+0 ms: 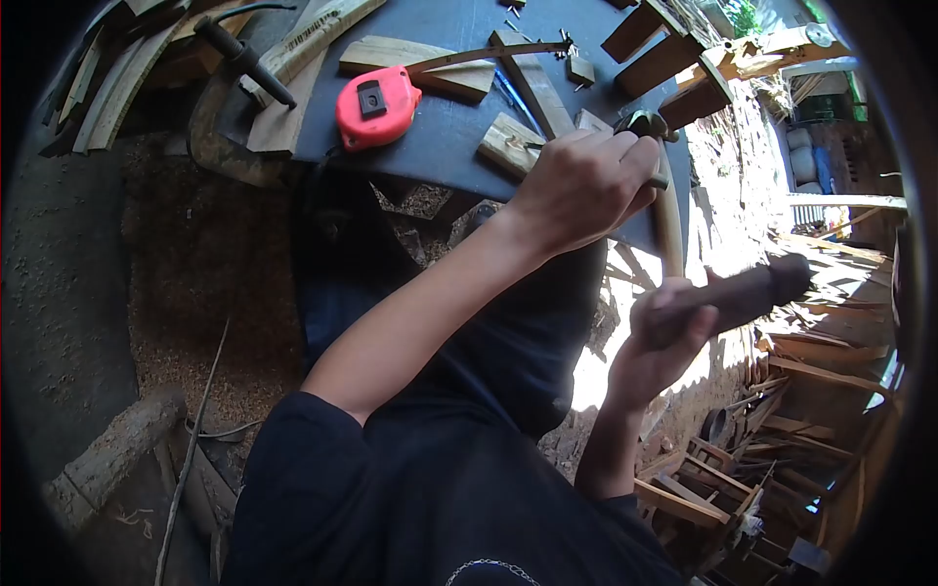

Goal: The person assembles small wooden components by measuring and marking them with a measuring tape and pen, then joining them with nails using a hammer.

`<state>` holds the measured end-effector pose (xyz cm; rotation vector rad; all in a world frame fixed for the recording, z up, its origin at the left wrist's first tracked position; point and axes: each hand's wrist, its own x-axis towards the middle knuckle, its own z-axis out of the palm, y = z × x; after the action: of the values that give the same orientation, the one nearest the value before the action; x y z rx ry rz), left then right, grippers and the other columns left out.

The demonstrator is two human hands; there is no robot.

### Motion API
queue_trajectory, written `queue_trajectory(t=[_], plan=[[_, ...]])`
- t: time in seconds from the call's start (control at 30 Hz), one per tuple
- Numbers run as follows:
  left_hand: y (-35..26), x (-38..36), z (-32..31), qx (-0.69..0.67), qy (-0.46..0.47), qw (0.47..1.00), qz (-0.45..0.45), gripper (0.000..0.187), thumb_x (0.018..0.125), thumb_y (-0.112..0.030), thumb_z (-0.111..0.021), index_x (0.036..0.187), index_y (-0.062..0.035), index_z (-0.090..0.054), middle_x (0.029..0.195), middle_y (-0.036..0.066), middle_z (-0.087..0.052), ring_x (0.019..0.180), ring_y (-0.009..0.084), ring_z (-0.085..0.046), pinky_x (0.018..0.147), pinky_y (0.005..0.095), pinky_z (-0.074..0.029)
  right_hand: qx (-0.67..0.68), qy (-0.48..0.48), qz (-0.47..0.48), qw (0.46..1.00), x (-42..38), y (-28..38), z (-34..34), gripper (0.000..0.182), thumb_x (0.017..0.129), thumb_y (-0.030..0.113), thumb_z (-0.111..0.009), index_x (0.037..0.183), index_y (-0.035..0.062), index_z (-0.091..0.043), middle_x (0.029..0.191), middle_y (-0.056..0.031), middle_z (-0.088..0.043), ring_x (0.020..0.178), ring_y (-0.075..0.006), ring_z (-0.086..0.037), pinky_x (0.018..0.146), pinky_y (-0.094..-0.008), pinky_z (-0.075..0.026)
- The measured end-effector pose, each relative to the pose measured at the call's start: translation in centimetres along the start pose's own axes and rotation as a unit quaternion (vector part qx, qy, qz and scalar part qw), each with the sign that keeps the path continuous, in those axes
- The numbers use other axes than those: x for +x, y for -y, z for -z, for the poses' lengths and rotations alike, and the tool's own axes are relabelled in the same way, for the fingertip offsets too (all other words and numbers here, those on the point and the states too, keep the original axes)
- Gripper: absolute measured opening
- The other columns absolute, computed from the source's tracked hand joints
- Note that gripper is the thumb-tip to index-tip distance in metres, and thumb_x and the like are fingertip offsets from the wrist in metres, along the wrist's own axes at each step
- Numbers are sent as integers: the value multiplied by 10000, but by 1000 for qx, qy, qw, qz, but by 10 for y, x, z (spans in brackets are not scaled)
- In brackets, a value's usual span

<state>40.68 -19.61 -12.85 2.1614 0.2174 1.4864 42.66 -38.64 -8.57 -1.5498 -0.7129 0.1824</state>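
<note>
My left hand point(591, 186) is closed in a fist over the workbench's right part, around a slim dark tool mostly hidden by the fingers. A thin dark tip shows by a short wood block point(510, 145). Beside the knuckles is a dark metal head point(642, 124), and a pale wooden handle point(668, 220) runs down from near it towards my other hand. Lower right, my right hand point(664, 337) wraps round a thick dark cylindrical piece point(747, 296), held off the bench. Whether it also touches the pale handle cannot be told.
On the dark workbench point(445, 142) lie a red tape measure point(376, 109), wood offcuts point(420, 66), a blue pen and small metal bits. A clamp point(244, 63) grips its left edge. Wooden frames point(699, 479) and scrap wood fill the lower right; a log point(117, 454) lies lower left.
</note>
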Motion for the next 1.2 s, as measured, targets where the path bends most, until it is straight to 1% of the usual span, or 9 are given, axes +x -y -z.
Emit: queue_trajectory(t=[0.03, 0.3, 0.33, 0.6, 0.7, 0.73, 0.87, 0.97, 1.2], plan=[[2, 1, 1, 7, -2, 1000, -2, 287, 864, -183, -795, 971, -76, -551, 807, 80, -629, 728, 285, -681, 656, 399, -535, -147, 110, -73, 980, -8, 2, 4, 669, 1110, 515, -493, 1535, 17, -351, 965, -76, -572, 661, -109, -500, 623, -266, -430], [7, -2, 1, 16, 24, 1000, -8, 273, 858, -184, -800, 966, -83, -570, 799, 68, -626, 729, 265, -684, 663, 391, -529, 133, -141, -46, 980, -11, -18, -16, 547, 1110, 457, -465, 1440, 21, -456, 915, -40, -573, 714, -85, -535, 551, -219, -383], [6, -1, 2, 41, 44, 998, 2, 261, 866, -193, -792, 959, -87, -573, 789, 61, -621, 725, 257, -680, 669, 390, -528, -61, 65, -97, 991, -14, -16, -6, 529, 1081, 421, -535, 1420, 19, -477, 938, -60, -583, 764, -106, -571, 569, -224, -402], [13, -3, 1, 75, 15, 997, -4, 246, 878, -209, -772, 921, -101, -555, 787, 57, -600, 715, 237, -680, 650, 372, -523, 231, -71, -37, 970, 2, -24, -12, 533, 1129, 429, -458, 1465, 16, -436, 843, -45, -562, 615, -67, -481, 500, -205, -352], [17, -2, 2, 110, 21, 994, -6, 243, 884, -207, -763, 909, -96, -548, 786, 59, -601, 707, 240, -678, 643, 367, -524, -63, 66, -109, 990, -11, -29, -10, 602, 1073, 448, -525, 1471, 1, -461, 771, -29, -546, 596, -65, -478, 506, -232, -357], [19, -4, 1, 109, 23, 994, -14, 244, 885, -207, -761, 904, -94, -546, 786, 60, -601, 702, 241, -676, 642, 366, -524, -53, 73, -120, 989, 0, -14, -4, 742, 990, 536, -618, 1431, -43, -475, 837, -44, -566, 587, -84, -485, 523, -230, -365], [22, -5, 1, 110, 23, 994, -11, 251, 878, -201, -768, 907, -89, -545, 784, 66, -599, 695, 246, -668, 642, 373, -526, 187, -96, 4, 978, 10, -14, -17, 573, 1167, 465, -301, 1472, -4, -427, 832, -33, -507, 554, -85, -410, 506, -231, -347], [19, -3, 2, 133, 36, 990, -4, 290, 841, -185, -804, 944, -100, -547, 784, 63, -600, 726, 251, -674, 648, 380, -527, -90, 95, -120, 984, -10, -26, -20, 623, 1108, 482, -453, 1475, -22, -437, 939, -66, -590, 618, -107, -507, 570, -266, -426], [22, -4, 7, 137, 33, 990, 13, 287, 847, -187, -805, 975, -93, -566, 804, 59, -621, 736, 261, -679, 657, 386, -528, 169, -62, -58, 982, 2, -14, -24, 613, 1112, 482, -429, 1488, -2, -395, 796, -44, -553, 620, -85, -472, 534, -231, -362]])
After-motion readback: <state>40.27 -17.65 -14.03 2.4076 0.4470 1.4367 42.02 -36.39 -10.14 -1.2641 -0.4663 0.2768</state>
